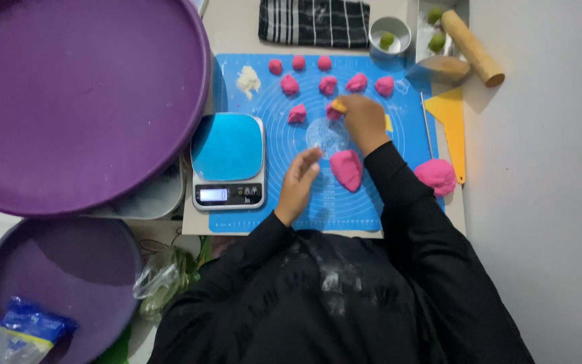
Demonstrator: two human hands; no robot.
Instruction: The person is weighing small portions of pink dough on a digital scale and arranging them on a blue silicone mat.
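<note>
My right hand [364, 120] reaches to the middle of the blue silicone mat [372, 209] and grips a yellow scraper [339, 106] against a small pink dough piece [332, 113]. My left hand [299, 180] hovers open over the mat, fingers apart, just left of a larger pink dough lump [347, 168]. Several small pink dough pieces [328, 85] lie in rows at the far side of the mat. Another big pink dough lump [436, 176] sits at the mat's right edge.
A kitchen scale [228, 162] stands left of the mat. Two large purple trays [82, 101] fill the left side. A wooden rolling pin [471, 47], a yellow spatula [454, 121], a small metal cup [389, 35] and a checked cloth [314, 21] lie at the far edge.
</note>
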